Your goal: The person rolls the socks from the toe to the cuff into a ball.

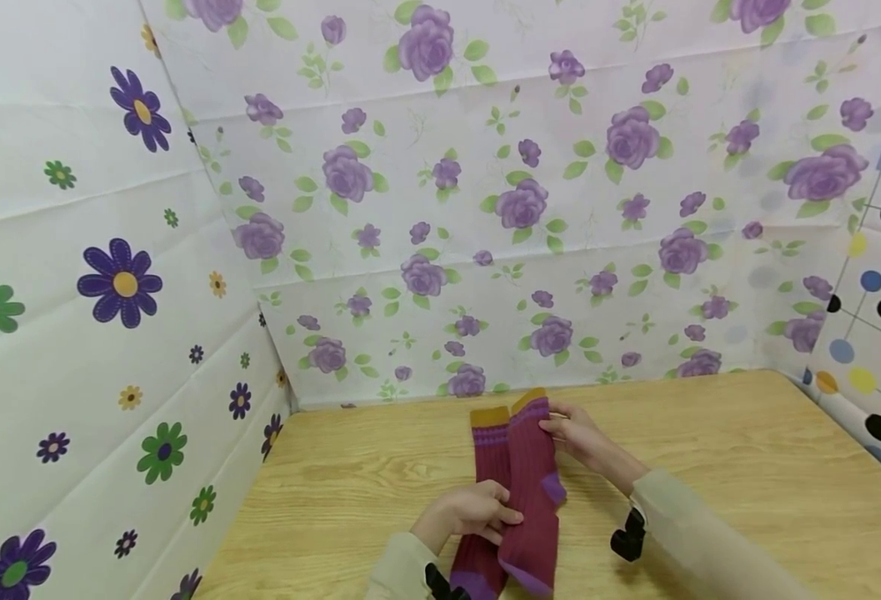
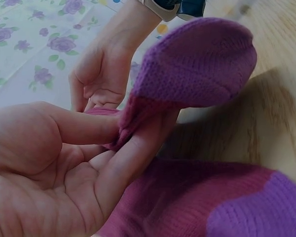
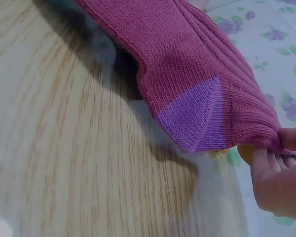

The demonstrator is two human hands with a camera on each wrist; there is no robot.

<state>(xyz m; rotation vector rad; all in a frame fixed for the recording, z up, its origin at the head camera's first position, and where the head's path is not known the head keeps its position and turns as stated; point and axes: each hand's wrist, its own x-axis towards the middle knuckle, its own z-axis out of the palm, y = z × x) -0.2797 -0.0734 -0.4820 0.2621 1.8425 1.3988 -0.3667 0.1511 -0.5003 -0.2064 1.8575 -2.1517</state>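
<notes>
Two matching maroon socks with purple heels and toes and mustard cuffs are in the head view. One sock [image 1: 491, 467] lies on the table at the left, partly under the other. My hands hold the second sock [image 1: 532, 483] raised over the table, overlapping the first. My right hand [image 1: 578, 433] pinches it near the cuff, thumb on top and fingers beneath. Farther down, my left hand [image 1: 473, 510] pinches the foot part between thumb and fingers. The left wrist view shows its purple toe [image 2: 197, 61] sticking out past those fingers; its purple heel [image 3: 192, 118] hangs in the right wrist view.
The wooden table [image 1: 710, 467] extends to both sides of the socks. Behind it stands a backdrop sheet [image 1: 425, 333] with purple roses. A sheet with daisies [image 1: 110, 375] closes the left side, and a dotted one [image 1: 871, 333] the right.
</notes>
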